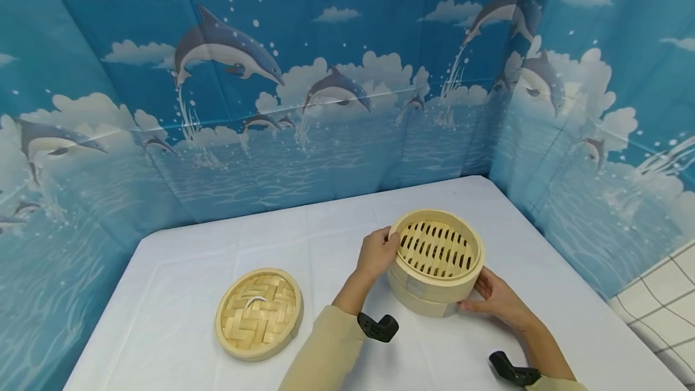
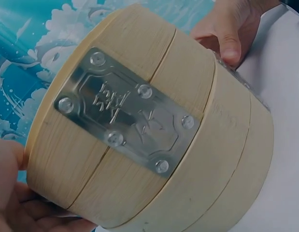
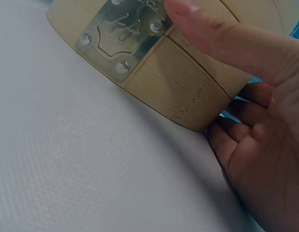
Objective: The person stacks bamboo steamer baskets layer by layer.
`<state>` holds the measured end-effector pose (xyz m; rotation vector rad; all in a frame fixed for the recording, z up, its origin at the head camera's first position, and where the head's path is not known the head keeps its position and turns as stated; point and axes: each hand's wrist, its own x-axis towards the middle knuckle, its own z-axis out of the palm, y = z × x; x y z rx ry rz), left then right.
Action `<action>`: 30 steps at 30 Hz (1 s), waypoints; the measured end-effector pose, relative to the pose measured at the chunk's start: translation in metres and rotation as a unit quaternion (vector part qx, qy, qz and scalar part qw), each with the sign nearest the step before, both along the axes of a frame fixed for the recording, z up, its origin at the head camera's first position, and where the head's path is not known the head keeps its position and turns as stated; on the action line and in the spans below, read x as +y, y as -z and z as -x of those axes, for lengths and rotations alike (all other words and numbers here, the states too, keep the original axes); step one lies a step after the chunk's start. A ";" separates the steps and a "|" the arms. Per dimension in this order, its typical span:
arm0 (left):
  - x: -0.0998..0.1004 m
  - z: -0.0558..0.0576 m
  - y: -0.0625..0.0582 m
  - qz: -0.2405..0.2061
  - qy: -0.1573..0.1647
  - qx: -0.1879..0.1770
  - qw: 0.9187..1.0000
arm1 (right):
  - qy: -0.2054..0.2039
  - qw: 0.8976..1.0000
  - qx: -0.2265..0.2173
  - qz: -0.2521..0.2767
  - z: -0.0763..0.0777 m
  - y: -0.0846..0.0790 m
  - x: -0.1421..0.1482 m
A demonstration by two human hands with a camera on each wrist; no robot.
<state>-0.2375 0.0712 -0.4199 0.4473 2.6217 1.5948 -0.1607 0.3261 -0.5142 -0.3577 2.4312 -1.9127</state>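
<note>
Dolphin-print curtains back the desk, on whose right side our left hand grips the top basket and our right hand the bottom basket, so we should squeeze evenly, keeping them level.

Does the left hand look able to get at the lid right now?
Probably yes, after letting go: the left hand holds the steamer, but nothing seems to stand between hand and lid.
</note>
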 end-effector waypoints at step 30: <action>0.004 -0.028 -0.009 -0.013 -0.042 -0.063 0.997 | -0.006 1.000 0.006 0.000 0.000 0.002 0.000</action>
